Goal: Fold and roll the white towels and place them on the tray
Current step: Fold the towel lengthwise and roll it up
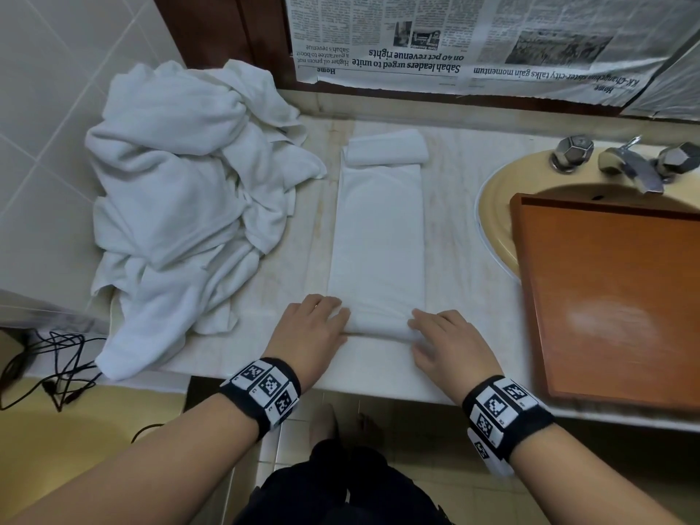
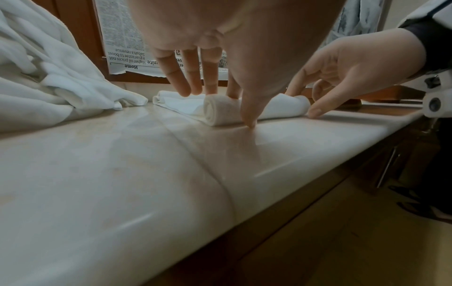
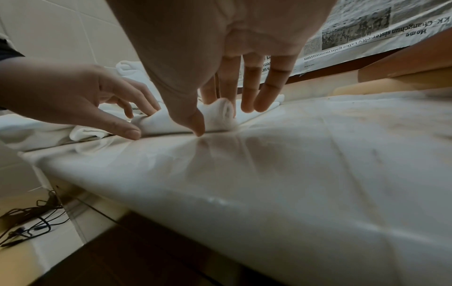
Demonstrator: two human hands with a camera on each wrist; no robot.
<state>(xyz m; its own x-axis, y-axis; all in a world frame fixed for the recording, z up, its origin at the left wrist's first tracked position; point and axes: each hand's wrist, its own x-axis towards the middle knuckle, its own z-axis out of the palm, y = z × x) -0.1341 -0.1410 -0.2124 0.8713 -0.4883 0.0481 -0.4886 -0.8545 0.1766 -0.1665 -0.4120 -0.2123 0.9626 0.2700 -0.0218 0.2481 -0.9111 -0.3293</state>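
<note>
A white towel, folded into a long narrow strip, lies on the marble counter and runs away from me. Its near end is rolled into a short roll. My left hand presses the roll's left end with straight fingers on top and the thumb on the counter behind it. My right hand presses the right end the same way. A small rolled towel lies at the strip's far end. The brown wooden tray sits to the right, with nothing on it.
A heap of loose white towels fills the counter's left side. The tray lies over a yellow sink with a chrome faucet. Newspaper covers the back wall. Black cables lie on the floor at the left.
</note>
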